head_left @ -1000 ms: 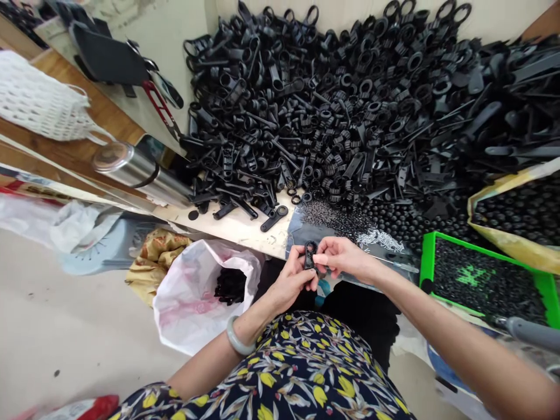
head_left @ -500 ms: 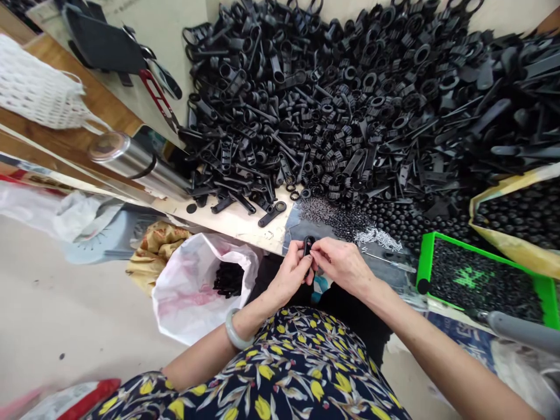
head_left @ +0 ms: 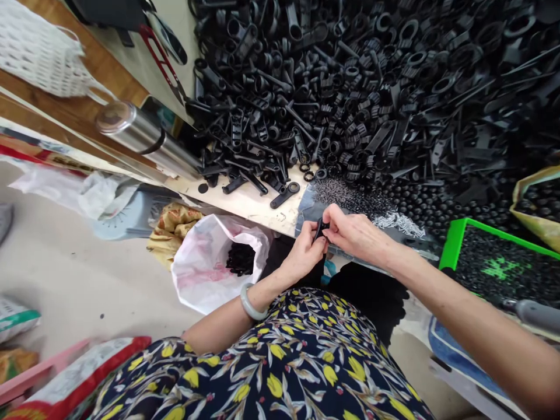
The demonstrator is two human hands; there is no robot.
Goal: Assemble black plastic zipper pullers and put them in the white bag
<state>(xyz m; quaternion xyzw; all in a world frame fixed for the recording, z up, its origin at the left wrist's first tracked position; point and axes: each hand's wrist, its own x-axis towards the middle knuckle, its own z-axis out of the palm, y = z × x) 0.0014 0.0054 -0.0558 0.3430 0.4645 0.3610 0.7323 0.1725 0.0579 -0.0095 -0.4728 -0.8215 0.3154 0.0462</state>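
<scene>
A small black plastic part [head_left: 321,229] is held between both hands at the table's front edge. My left hand [head_left: 305,251], with a pale bangle on its wrist, is closed around the part from the left. My right hand [head_left: 352,233] has its fingers pinched together at the part's upper end; anything smaller between them is hidden. Just beyond the hands lie tiny dark pieces [head_left: 332,192] and a heap of silvery pins [head_left: 400,223]. A huge pile of black plastic parts [head_left: 280,87] covers the table behind. One black lever-shaped part [head_left: 284,195] lies at the pile's front.
A white bag [head_left: 196,268] with black pieces inside hangs open below the table, left of my arm. A green tray [head_left: 454,245] of small black bits is at the right. A steel flask [head_left: 144,137] lies at the left, near red-handled scissors [head_left: 160,55].
The camera view has shifted, so the table contents appear higher. My right fingers have moved to the upper end of the black part, which is now more covered by the hands.
</scene>
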